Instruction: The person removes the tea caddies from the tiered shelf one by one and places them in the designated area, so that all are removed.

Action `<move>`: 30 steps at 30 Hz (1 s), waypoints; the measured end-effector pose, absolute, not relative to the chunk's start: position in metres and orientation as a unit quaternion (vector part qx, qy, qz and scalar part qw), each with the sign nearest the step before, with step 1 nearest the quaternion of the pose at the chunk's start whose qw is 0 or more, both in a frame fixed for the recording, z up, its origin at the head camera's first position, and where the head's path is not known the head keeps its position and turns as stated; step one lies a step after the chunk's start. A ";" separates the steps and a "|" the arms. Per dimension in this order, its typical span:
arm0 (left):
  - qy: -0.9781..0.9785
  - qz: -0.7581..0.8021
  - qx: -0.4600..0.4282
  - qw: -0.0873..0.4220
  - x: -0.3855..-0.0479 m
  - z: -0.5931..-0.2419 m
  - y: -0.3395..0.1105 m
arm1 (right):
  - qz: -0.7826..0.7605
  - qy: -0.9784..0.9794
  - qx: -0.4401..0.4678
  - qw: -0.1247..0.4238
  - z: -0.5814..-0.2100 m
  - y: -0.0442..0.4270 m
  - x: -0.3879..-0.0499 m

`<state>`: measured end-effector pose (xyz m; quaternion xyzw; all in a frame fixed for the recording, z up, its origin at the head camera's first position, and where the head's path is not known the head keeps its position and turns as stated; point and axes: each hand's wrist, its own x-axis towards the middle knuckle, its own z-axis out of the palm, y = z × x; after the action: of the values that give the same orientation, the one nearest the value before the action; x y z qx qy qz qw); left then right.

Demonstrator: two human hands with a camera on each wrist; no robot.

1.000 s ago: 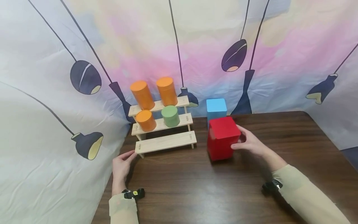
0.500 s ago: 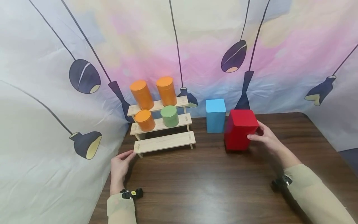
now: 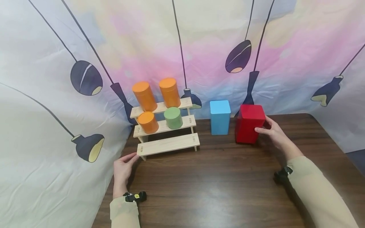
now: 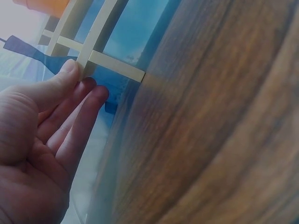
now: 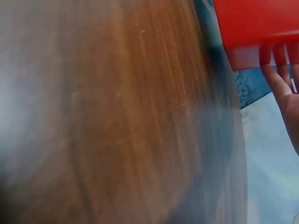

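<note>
On the left my left hand (image 3: 122, 171) pinches the near-left end of a three-step wooden display shelf (image 3: 168, 145). In the left wrist view the thumb lies on the end of the lowest board (image 4: 102, 30), with fingertips against its other side. My right hand (image 3: 278, 135) holds a tall red box (image 3: 246, 129) by its right side, thumb towards the front. The right wrist view shows several fingers (image 5: 275, 84) against one face of that box. A blue box (image 3: 220, 122) stands just left of the red one, with a narrow gap between them.
Two tall orange canisters (image 3: 170, 94) stand on the top step. A short orange canister (image 3: 148, 123) and a green canister (image 3: 173, 118) share the middle step. A printed cloth (image 3: 211, 38) hangs behind the dark wooden table (image 3: 205, 186).
My right hand has moved the red box rightward and back, from in front of the blue box to beside it. My left hand keeps its place at the shelf's end.
</note>
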<state>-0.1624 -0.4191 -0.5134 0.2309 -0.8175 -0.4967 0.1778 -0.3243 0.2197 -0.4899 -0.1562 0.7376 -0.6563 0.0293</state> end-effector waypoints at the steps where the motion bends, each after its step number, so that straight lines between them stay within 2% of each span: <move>1: -0.818 -0.497 0.231 0.178 -0.162 -0.514 -0.419 | -0.654 0.740 -0.152 0.033 -0.490 0.220 -0.327; 12: -0.813 -0.501 0.235 0.180 -0.166 -0.518 -0.421 | -0.643 0.751 -0.131 0.076 -0.488 0.214 -0.355; 30: -0.815 -0.495 0.240 0.184 -0.165 -0.518 -0.420 | -0.654 0.740 -0.134 0.077 -0.491 0.209 -0.362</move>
<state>-0.1650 -0.4200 -0.5181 0.2404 -0.8146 -0.4947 0.1840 -0.3621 0.2089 -0.4907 -0.1341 0.7401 -0.6545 0.0768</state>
